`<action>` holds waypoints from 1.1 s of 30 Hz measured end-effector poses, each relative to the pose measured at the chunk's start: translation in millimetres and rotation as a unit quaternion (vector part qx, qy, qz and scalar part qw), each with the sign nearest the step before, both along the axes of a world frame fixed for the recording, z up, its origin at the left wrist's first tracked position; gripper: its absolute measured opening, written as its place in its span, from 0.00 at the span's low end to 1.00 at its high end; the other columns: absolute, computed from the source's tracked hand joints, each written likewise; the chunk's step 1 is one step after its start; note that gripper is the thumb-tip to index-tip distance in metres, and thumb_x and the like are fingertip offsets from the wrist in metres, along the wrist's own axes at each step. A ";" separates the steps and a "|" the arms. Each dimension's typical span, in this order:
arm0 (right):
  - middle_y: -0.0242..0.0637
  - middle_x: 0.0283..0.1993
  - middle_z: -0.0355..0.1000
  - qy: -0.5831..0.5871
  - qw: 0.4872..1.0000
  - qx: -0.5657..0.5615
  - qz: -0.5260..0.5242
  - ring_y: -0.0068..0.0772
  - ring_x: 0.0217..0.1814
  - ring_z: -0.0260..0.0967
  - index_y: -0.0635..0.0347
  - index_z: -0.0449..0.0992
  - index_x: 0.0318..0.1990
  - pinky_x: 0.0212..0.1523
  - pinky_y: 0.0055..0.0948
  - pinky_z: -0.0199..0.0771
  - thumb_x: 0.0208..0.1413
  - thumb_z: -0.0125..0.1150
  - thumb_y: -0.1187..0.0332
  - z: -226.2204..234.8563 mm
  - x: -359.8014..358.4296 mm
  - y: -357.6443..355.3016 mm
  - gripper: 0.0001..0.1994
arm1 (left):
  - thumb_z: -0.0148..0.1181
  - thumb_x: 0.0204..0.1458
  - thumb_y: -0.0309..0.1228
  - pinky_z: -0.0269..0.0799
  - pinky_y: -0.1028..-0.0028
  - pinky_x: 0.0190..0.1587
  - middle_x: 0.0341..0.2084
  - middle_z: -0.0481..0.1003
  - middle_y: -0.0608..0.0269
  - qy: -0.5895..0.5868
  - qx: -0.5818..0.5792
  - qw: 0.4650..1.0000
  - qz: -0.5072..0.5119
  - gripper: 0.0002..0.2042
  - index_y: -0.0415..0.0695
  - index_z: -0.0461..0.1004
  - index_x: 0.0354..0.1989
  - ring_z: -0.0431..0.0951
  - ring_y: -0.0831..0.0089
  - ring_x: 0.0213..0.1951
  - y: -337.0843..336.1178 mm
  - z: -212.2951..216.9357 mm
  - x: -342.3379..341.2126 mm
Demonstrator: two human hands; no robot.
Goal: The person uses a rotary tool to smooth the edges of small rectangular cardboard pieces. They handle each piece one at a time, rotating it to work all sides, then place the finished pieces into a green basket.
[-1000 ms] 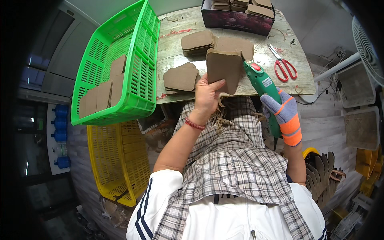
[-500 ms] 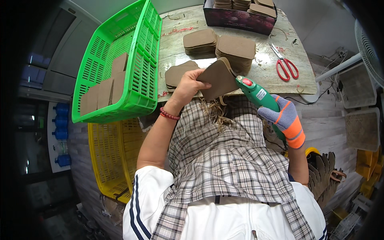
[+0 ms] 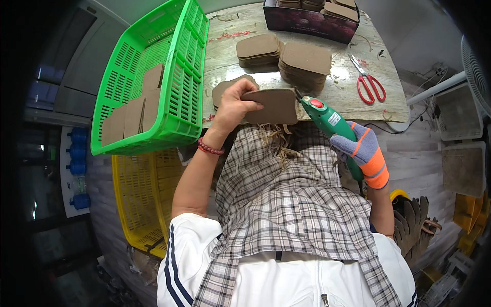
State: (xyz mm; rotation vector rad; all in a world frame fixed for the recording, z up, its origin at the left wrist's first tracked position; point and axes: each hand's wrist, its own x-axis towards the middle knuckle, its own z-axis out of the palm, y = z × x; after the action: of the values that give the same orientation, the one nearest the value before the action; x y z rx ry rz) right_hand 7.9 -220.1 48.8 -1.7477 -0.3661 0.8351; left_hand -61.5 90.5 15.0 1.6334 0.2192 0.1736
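Note:
My bare left hand (image 3: 237, 109) pinches a brown, round-cornered flat piece (image 3: 273, 106) by its left edge, tilted over the table's near edge. In a grey and orange glove, my right hand (image 3: 359, 148) is wrapped round a green electric hand cutter (image 3: 325, 117) with a red button. The cutter's tip is at the upper right corner of the piece; whether it touches cannot be made out. Just behind lie a tall stack of brown pieces (image 3: 305, 62), another stack (image 3: 258, 50) and a lower pile (image 3: 225, 89) partly hidden by my left hand. Curled trimmings (image 3: 280, 143) rest on my checked apron.
A green crate (image 3: 176, 97) holding brown pieces stands at the left, above a yellow crate (image 3: 134, 199). Red-handled scissors (image 3: 369, 88) lie on the table's right side. A dark box (image 3: 309, 24) of pieces sits at the back. A white fan (image 3: 473, 66) stands at the far right.
My left hand has turned the brown piece, so its top edge is now nearly level and it looks flatter. The cutter in my right hand has stayed nearly in place.

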 end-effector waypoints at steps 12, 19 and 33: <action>0.25 0.19 0.66 0.017 0.999 0.022 0.028 0.13 0.17 0.60 0.64 0.74 0.38 0.19 0.16 0.59 0.47 0.67 0.64 -6.3 -3.2 4.4 0.15 | 0.61 0.43 0.15 0.71 0.80 0.38 0.30 0.76 0.68 -0.005 -0.071 0.997 -0.026 0.11 0.41 0.71 0.33 0.74 0.82 0.33 15.8 4.0 -1.6; 0.25 0.21 0.67 -0.012 0.998 0.006 0.061 0.11 0.19 0.60 0.63 0.75 0.39 0.20 0.16 0.61 0.47 0.69 0.63 -4.0 -6.3 5.8 0.16 | 0.64 0.42 0.16 0.70 0.82 0.38 0.30 0.74 0.69 0.013 -0.054 0.997 -0.050 0.12 0.39 0.72 0.35 0.73 0.82 0.33 9.5 12.2 3.0; 0.26 0.24 0.70 -0.001 0.997 0.039 0.060 0.11 0.22 0.62 0.65 0.74 0.45 0.21 0.15 0.63 0.47 0.70 0.63 -8.3 -7.5 14.9 0.20 | 0.66 0.39 0.15 0.71 0.81 0.35 0.27 0.76 0.68 0.157 -0.009 0.973 -0.167 0.14 0.38 0.74 0.35 0.75 0.82 0.31 -14.0 21.0 9.3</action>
State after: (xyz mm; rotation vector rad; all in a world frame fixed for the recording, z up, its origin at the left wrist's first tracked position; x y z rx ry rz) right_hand 0.4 -205.2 40.5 -1.6677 -0.5024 0.8930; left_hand -52.2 76.5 36.0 1.6495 0.1822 -0.3447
